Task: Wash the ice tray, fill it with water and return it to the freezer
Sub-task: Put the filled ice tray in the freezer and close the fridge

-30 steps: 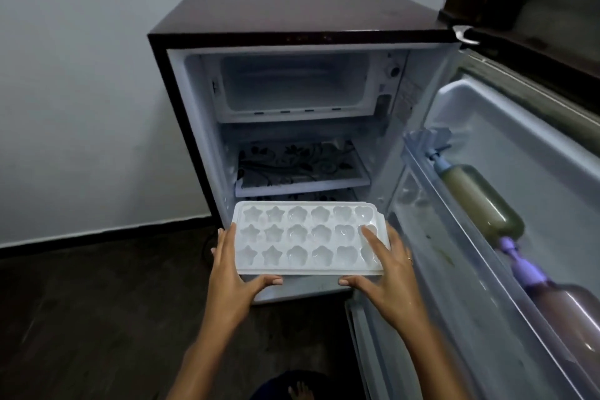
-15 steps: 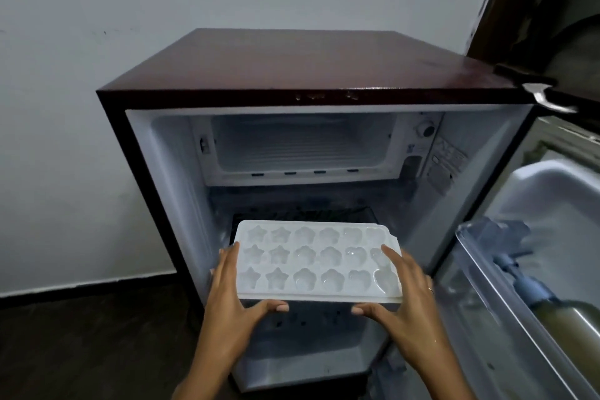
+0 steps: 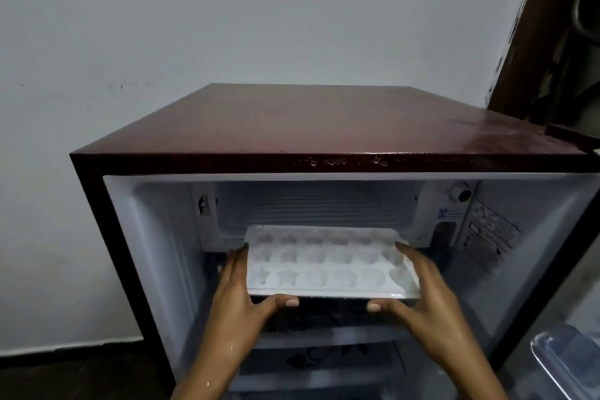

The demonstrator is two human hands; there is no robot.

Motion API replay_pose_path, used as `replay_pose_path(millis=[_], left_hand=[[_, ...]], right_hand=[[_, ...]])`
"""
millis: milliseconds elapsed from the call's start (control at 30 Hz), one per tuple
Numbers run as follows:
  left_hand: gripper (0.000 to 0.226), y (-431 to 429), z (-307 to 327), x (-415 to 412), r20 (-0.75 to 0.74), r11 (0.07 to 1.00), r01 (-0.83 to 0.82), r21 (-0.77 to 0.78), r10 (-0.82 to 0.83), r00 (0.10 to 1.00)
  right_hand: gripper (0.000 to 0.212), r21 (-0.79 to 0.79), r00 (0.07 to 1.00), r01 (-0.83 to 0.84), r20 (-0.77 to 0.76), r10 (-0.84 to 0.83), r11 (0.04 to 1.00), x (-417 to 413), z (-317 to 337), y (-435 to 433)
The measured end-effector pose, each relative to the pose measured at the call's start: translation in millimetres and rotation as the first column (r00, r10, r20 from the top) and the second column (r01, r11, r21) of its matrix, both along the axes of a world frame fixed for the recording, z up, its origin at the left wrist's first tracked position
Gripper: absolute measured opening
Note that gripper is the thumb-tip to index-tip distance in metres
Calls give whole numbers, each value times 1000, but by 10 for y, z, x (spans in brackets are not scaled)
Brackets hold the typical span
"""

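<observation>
The white ice tray (image 3: 328, 261) with star- and flower-shaped cups is held level at the mouth of the freezer compartment (image 3: 311, 204), its far edge just at the opening. My left hand (image 3: 242, 295) holds its left side, fingers along the edge and thumb under the front rim. My right hand (image 3: 425, 295) holds the right side the same way. Water in the cups cannot be told from the blur.
The small fridge has a dark red top (image 3: 324, 127) and stands against a pale wall. A patterned shelf (image 3: 324, 360) lies below the tray. The open door's shelf (image 3: 565, 364) is at the lower right. A thermostat knob (image 3: 461, 193) sits right of the freezer.
Both hands have lifted the tray from in front of the lower shelves up to the freezer opening and moved it inward. The view has risen and come closer to the fridge.
</observation>
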State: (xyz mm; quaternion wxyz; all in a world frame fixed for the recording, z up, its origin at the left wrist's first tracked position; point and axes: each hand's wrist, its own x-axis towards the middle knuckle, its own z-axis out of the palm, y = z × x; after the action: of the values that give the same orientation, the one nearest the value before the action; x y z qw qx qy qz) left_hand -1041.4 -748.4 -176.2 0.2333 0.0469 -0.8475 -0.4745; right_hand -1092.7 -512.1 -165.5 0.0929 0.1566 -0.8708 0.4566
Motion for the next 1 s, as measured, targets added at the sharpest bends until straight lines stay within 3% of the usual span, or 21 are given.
replay_pose_path(millis=[200,400,500,600,767,1000], left_hand=[[89,-132,35,-485,-4,994,-11,-110,11,1000],[92,-232,31,-955,69,994,-25,-107,32,997],[97,-293,18,-1133,106,992,-12,-127,26,994],[99,-350,-4,-1259,139,993,9,-120,8,990],[90,-426,-67,-1405,231,992,12,-122,17,973],[91,-460,-99,-1472,257,988,-14,-153,53,965]], right_hand=[[92,30,999,-27,-37,28,999,-469,89,-81],[77,-24,995,-92,-41,91,995,-923,115,-186],[87,28,997,-75,-10,75,997,-1120,99,-223],[81,-13,992,-124,-37,123,992,-1257,78,-277],[83,-90,979,-166,103,174,982,-1414,-22,-312],[84,-50,969,-171,169,178,984,-1504,-42,-306]])
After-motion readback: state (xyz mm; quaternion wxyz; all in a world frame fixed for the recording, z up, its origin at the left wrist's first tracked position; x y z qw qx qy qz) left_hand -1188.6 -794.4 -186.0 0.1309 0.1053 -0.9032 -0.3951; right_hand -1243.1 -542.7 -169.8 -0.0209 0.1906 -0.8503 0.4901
